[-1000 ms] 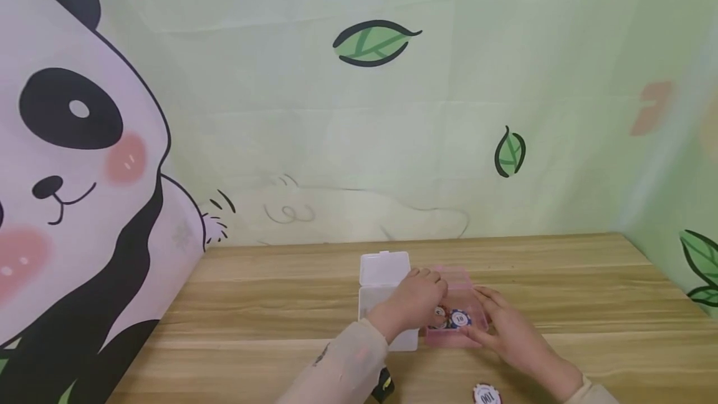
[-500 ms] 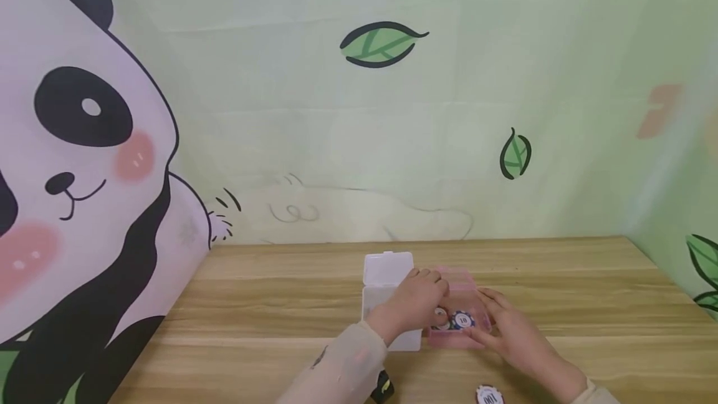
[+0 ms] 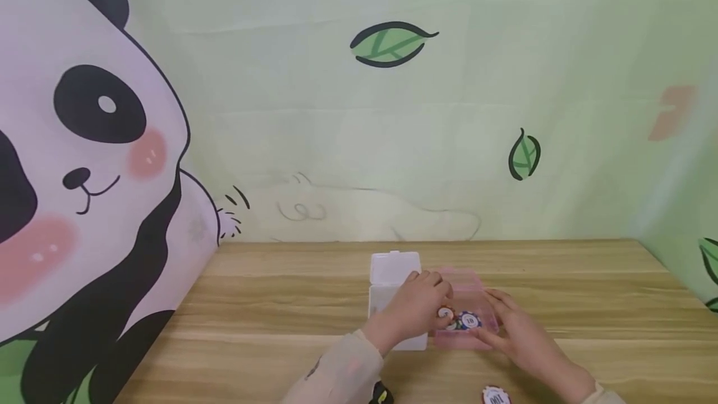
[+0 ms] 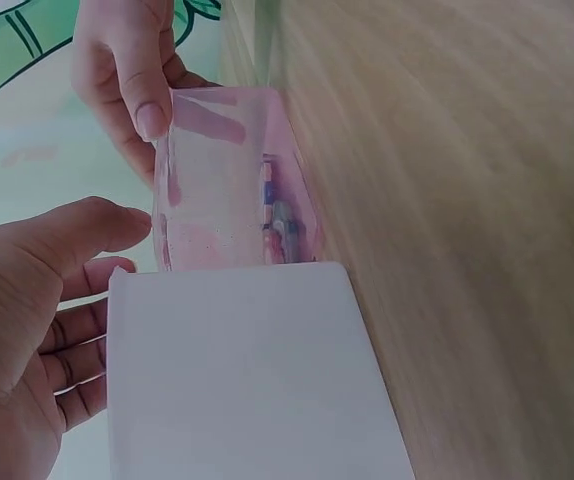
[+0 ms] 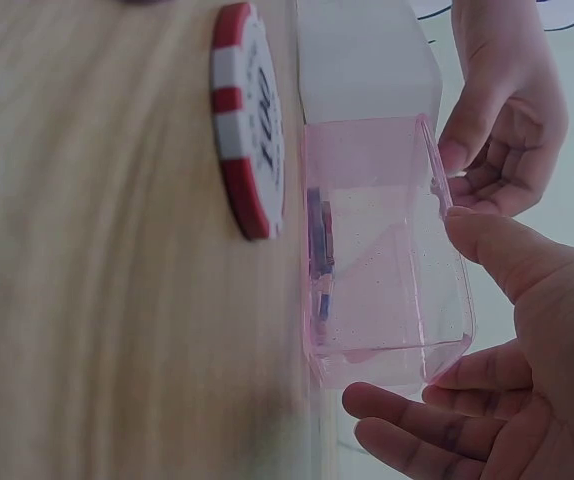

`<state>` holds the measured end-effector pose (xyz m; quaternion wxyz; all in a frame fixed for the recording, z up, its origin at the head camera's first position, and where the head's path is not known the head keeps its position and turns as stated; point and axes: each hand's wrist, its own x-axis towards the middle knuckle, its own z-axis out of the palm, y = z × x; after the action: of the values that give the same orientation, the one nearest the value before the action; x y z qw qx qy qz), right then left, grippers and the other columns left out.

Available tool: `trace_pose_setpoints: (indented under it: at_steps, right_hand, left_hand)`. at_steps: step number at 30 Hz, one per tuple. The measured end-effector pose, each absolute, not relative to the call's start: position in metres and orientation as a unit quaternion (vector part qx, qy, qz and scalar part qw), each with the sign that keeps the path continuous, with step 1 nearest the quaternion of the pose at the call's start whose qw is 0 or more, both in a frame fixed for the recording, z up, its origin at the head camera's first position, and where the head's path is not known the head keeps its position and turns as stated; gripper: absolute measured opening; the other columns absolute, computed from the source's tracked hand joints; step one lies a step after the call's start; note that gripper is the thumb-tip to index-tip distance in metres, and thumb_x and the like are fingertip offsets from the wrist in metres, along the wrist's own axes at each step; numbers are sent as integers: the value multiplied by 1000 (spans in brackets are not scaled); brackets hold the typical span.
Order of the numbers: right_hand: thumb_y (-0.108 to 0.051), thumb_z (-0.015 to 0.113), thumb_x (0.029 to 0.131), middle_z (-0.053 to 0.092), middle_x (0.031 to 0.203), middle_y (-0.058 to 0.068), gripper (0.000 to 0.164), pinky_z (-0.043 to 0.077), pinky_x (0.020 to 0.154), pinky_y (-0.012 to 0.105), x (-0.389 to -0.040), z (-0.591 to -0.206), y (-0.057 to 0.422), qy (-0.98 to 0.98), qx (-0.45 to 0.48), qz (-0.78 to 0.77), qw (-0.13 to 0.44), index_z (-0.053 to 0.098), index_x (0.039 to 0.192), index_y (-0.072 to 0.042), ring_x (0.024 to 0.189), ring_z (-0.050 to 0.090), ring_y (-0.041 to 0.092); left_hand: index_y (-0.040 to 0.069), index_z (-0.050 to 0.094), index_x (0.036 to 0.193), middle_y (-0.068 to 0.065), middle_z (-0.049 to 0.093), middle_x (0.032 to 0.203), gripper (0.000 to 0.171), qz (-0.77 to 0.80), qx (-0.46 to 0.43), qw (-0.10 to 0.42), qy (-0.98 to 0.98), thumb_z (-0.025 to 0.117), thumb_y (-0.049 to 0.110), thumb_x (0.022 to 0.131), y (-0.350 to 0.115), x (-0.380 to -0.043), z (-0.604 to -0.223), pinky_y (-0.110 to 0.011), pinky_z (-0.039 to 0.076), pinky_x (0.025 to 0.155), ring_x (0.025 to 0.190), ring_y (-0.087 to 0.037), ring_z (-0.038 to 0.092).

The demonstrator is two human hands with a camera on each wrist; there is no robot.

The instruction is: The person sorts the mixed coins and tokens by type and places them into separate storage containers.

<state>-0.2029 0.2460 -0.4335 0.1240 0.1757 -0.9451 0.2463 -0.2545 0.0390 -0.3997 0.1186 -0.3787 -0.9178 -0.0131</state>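
A pink see-through plastic box (image 3: 465, 341) with its lid open stands on the table, and several poker chips (image 3: 470, 320) lie in it. My right hand (image 3: 524, 341) holds it at its right end, thumb near the front rim and fingers round the side. My left hand (image 3: 417, 304) is over the box's left end, beside an open white plastic box (image 3: 395, 270). Its thumb is close to the pink rim; its fingers are loosely bent, and I see nothing held between them. A red-and-white poker chip (image 5: 249, 120) marked 100 lies on the table in front.
The wooden table (image 3: 269, 304) carries both boxes. A small black object with a yellow mark (image 3: 382, 393) lies near the front, partly hidden by the left sleeve. A green printed cloth (image 3: 269, 80) with a panda hangs behind the table.
The whole head view has shifted slightly, with everything drifting right in it. Both hands keep their places at the pink box. A bit more of the red-rimmed chip beside the left thumb shows now.
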Motion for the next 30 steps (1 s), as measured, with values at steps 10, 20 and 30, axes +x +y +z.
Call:
trace_pose_setpoints:
  at_steps: [10,20,30]
  right_hand:
    - [-41,70,84,50,137,27,71,52,90,53,-203,-433,248,-945,182,236,135,50,133,7,102,64,36]
    - [-40,70,84,51,136,26,68,54,85,51,-203,-435,247,-941,187,243,144,52,133,3,99,65,33]
    - [-43,68,86,51,136,24,69,55,83,48,-204,-435,247,-944,180,240,134,52,133,4,96,65,28]
  left_hand:
    - [20,64,104,8,60,101,30,-36,-394,150,-906,71,39,82,34,-243,-394,-20,40,80,100,-8,55]
    - [19,63,97,10,56,91,35,-36,-411,208,-887,72,49,80,33,-223,-400,-17,38,77,89,-6,52]
    - [21,63,98,10,60,98,34,-66,-451,256,-852,77,43,76,38,-203,-407,-22,43,88,99,-7,57]
